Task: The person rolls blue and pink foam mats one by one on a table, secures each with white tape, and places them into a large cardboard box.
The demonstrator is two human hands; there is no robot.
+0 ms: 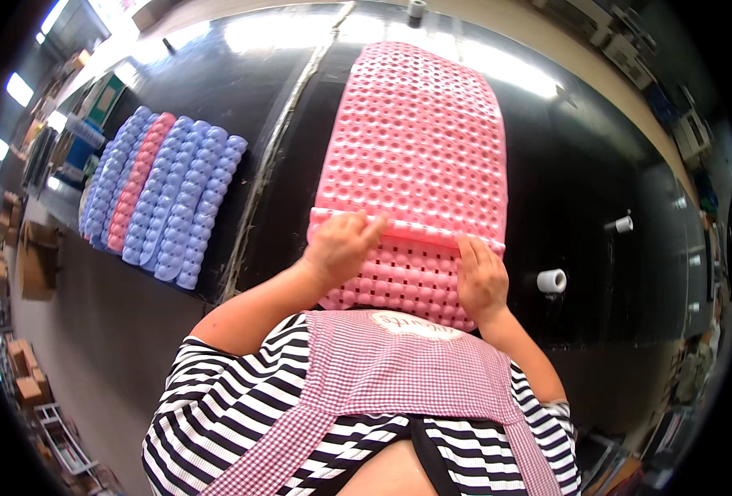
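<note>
A long pink rubber mat (420, 140) with rows of holes and bumps lies lengthwise on a glossy black table (581, 165). Its near end is folded over into a roll across the mat's width. My left hand (339, 245) grips the left part of that fold, fingers curled over its edge. My right hand (481, 277) presses on the right part of the fold, fingers on top of it. Below the fold, the mat's bumpy underside (399, 285) faces up near my apron.
A row of rolled mats (163, 194), blue-lilac with one pink among them, lies at the table's left edge. Two small white tape rolls (551, 280) (624, 223) sit on the right. Cardboard boxes (27, 376) and shelves stand on the floor at left.
</note>
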